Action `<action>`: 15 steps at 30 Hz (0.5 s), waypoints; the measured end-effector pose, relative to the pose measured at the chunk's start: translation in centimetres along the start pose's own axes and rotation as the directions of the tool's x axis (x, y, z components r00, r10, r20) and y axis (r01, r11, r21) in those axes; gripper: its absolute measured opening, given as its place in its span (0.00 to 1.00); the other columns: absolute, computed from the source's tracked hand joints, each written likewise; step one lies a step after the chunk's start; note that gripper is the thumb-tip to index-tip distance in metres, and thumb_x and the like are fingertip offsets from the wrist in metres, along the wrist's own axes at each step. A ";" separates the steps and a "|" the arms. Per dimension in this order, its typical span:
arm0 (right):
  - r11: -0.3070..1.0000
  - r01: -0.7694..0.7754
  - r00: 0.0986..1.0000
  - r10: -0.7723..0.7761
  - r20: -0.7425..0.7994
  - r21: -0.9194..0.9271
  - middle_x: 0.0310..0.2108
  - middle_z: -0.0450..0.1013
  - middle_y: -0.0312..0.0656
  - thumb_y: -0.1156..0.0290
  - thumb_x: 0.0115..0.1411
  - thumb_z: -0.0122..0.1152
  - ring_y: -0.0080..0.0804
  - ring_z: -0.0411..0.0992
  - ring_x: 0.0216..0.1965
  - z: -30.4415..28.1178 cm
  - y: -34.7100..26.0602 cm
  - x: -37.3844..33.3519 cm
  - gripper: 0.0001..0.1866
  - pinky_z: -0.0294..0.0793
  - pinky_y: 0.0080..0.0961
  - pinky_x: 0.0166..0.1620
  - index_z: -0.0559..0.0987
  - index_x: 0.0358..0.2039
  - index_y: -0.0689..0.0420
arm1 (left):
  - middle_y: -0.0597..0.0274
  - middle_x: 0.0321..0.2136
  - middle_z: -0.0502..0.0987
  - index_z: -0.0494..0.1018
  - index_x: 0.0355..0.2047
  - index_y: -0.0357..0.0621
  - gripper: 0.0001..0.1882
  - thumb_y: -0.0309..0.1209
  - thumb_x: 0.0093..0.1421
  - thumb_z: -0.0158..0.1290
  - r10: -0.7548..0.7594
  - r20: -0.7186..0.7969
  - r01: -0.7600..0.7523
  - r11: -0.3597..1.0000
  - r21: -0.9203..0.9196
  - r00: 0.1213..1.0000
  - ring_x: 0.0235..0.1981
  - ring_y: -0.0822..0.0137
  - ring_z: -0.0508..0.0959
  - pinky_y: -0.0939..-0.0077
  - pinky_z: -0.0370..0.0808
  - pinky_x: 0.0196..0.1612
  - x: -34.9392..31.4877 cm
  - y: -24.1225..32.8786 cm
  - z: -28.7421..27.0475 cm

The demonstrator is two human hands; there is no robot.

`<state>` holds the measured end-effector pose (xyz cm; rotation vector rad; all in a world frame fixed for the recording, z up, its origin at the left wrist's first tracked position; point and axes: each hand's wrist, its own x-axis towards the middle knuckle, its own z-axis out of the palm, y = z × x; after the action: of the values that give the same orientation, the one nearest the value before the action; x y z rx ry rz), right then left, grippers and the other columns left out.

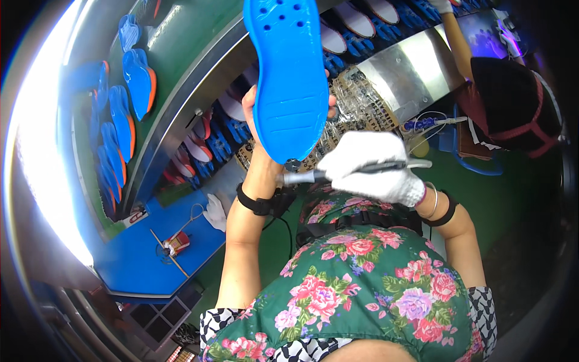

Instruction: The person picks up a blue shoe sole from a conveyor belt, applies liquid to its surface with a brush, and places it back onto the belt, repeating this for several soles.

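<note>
A blue shoe sole [292, 90] fills the top middle, its wide face toward me with several small holes at the far end and raised lines near the heel. My left hand [250, 111] is closed around it from behind. Its thumb shows at the left edge and fingertips at the right; the palm is hidden. My right hand [368, 163], in a white glove, is shut on a dark pen-shaped tool [322, 175] with a blurred grey tip just below the heel. Between tip and heel edge sits a small dark round piece [292, 164].
More blue soles with orange edges [140, 84] lie on a green conveyor [175, 54] at left, behind a metal rail [199, 78]. Racked soles and taped cardboard [362, 102] stand ahead. A blue table [145, 253] holds a white glove [215, 212]. Another person [512, 102] works at right.
</note>
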<state>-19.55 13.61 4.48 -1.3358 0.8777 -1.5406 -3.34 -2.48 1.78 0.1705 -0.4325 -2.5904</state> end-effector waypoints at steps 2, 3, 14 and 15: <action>0.994 0.034 0.984 -0.051 -0.172 -0.101 0.35 0.83 0.45 0.80 0.49 0.73 0.36 0.82 0.36 0.0 0.3 0.5 0.07 0.80 0.32 0.41 0.86 0.30 0.57 | 0.35 0.63 0.64 0.50 0.71 0.31 0.59 0.68 0.56 0.53 -0.188 -0.035 0.185 0.979 -0.085 0.981 0.52 0.34 0.75 0.42 0.74 0.55 -0.5 0.3 -0.6; 0.966 0.117 0.985 -0.142 -0.093 -0.231 0.36 0.83 0.43 0.78 0.51 0.74 0.36 0.82 0.36 -0.7 0.6 0.8 0.08 0.80 0.32 0.41 0.86 0.33 0.56 | 0.35 0.63 0.64 0.50 0.71 0.31 0.59 0.68 0.56 0.53 -0.186 -0.035 0.182 0.979 -0.088 0.982 0.52 0.34 0.75 0.42 0.74 0.55 -0.4 0.5 -0.4; 0.914 0.242 0.970 -0.240 0.048 -0.326 0.36 0.84 0.43 0.77 0.49 0.76 0.39 0.82 0.36 -1.7 -0.1 0.2 0.11 0.79 0.33 0.40 0.86 0.34 0.55 | 0.29 0.63 0.65 0.53 0.71 0.32 0.52 0.58 0.58 0.53 -0.308 0.018 0.308 0.944 -0.119 0.951 0.55 0.25 0.73 0.39 0.75 0.57 0.5 0.7 1.0; 0.870 0.308 0.951 -0.287 0.113 -0.385 0.37 0.84 0.42 0.78 0.49 0.76 0.39 0.82 0.35 -1.7 0.0 0.2 0.12 0.79 0.33 0.40 0.86 0.36 0.54 | 0.29 0.63 0.65 0.53 0.71 0.32 0.52 0.58 0.58 0.53 -0.305 0.019 0.305 0.945 -0.117 0.952 0.55 0.25 0.73 0.39 0.75 0.57 0.6 0.7 0.9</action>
<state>-21.23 13.34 4.25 -1.8730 1.0277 -1.6016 -3.75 -3.15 2.87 0.2094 -0.2676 -2.9115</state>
